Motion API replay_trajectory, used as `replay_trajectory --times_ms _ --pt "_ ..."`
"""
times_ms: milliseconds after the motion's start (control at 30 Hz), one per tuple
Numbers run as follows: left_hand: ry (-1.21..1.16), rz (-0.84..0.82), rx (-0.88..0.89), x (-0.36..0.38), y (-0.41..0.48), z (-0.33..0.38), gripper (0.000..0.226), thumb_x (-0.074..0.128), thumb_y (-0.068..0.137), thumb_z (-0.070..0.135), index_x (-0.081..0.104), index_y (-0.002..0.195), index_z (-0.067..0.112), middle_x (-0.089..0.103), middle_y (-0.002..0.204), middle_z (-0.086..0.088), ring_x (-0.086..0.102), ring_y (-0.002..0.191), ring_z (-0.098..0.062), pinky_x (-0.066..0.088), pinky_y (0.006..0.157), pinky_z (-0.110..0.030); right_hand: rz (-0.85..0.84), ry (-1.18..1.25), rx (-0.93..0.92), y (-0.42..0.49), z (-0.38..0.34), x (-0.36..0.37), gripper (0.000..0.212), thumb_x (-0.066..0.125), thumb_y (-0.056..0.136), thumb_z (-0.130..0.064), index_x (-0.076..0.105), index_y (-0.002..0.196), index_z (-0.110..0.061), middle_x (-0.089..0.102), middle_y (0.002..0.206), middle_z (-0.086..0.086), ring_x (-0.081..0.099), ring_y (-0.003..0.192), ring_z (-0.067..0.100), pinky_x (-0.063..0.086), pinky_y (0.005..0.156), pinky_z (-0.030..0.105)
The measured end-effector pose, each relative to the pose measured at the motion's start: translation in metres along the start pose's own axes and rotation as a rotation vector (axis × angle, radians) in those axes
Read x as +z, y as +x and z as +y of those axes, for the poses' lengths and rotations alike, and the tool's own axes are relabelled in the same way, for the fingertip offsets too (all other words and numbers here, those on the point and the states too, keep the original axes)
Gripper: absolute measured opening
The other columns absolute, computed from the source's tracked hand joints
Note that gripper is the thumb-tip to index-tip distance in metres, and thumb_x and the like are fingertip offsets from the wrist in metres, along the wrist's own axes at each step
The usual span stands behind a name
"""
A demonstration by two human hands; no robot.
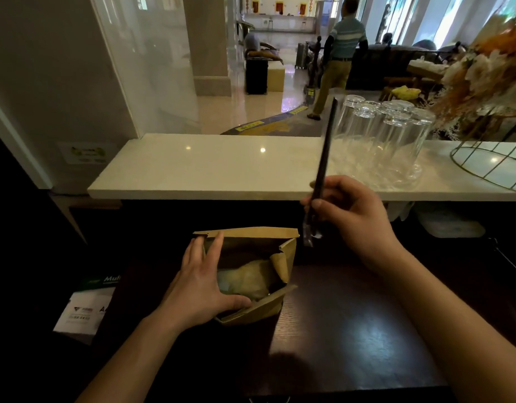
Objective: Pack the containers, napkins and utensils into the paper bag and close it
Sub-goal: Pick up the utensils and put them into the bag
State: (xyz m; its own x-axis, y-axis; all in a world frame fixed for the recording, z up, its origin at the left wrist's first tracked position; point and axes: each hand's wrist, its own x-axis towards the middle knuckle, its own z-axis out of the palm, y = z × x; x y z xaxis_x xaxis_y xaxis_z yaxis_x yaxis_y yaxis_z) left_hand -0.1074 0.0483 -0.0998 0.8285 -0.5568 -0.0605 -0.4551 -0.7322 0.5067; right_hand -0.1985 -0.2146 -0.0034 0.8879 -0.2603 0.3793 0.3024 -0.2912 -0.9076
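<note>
A brown paper bag [251, 237] stands open on the dark wooden table, its mouth facing up. Inside it I see a pale container or napkin bundle [245, 279]; which one is unclear. My left hand [201, 283] grips the bag's left rim, thumb on the near edge and fingers over the far edge. My right hand [352, 213] is raised to the right of the bag and pinches a long dark wrapped utensil pack [323, 170], held nearly upright with its lower end just above the bag's right corner.
A white marble counter [222, 167] runs behind the table, bearing several upturned glasses [381, 132] and a wire basket [489, 161]. A white and green box [88, 303] sits at the left of the table. A person stands far off in the lobby.
</note>
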Motion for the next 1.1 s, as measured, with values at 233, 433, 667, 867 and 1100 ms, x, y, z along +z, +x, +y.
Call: replay_trajectory --times_ms 233,433,667,867,1100 --pt "-0.066 0.009 -0.01 0.0 0.003 -0.005 0.135 0.078 0.049 0.072 -0.018 0.142 0.051 -0.017 0.158 0.007 -0.014 0.145 -0.018 0.02 0.114 -0.051 -0.339 -0.092 0.069 0.021 0.002 0.068 0.015 0.062 0.087 0.003 0.064 0.1 -0.004 0.075 0.096 0.008 0.072 0.095 0.019 0.058 0.085 0.036" --pt "-0.115 0.026 -0.003 -0.004 -0.001 -0.017 0.128 0.083 0.061 0.056 -0.008 0.15 0.04 -0.014 0.159 0.009 -0.01 0.146 -0.016 0.022 0.116 -0.049 -0.598 -0.76 0.034 0.022 0.044 0.086 0.014 0.066 0.085 -0.011 0.064 0.096 -0.02 0.068 0.091 -0.003 0.064 0.085 0.016 0.047 0.07 0.029" --pt "-0.175 0.011 0.025 -0.002 -0.008 -0.026 0.113 0.077 0.073 0.048 -0.006 0.149 0.043 -0.016 0.158 0.016 -0.01 0.145 -0.013 0.018 0.117 -0.046 -0.8 -1.3 -0.009 0.014 0.069 0.102 0.034 0.055 0.088 -0.005 0.06 0.119 -0.018 0.068 0.105 0.007 0.067 0.092 0.028 0.05 0.063 0.032" --pt "-0.17 0.025 0.005 -0.006 -0.006 -0.031 0.118 0.077 0.066 0.052 -0.004 0.151 0.04 -0.016 0.156 0.022 -0.012 0.144 -0.01 0.019 0.116 -0.048 -0.892 -1.508 0.018 0.024 0.076 0.122 0.025 0.056 0.09 -0.003 0.062 0.113 -0.012 0.066 0.107 0.009 0.065 0.096 0.029 0.048 0.065 0.035" --pt "-0.154 0.035 0.0 -0.001 -0.005 -0.032 0.117 0.078 0.067 0.05 -0.007 0.148 0.045 -0.021 0.155 0.02 -0.013 0.144 -0.012 0.023 0.115 -0.047 -0.986 -1.515 0.163 0.023 0.105 0.147 0.031 0.05 0.096 -0.009 0.057 0.126 -0.01 0.059 0.127 0.012 0.056 0.117 0.032 0.048 0.093 0.044"
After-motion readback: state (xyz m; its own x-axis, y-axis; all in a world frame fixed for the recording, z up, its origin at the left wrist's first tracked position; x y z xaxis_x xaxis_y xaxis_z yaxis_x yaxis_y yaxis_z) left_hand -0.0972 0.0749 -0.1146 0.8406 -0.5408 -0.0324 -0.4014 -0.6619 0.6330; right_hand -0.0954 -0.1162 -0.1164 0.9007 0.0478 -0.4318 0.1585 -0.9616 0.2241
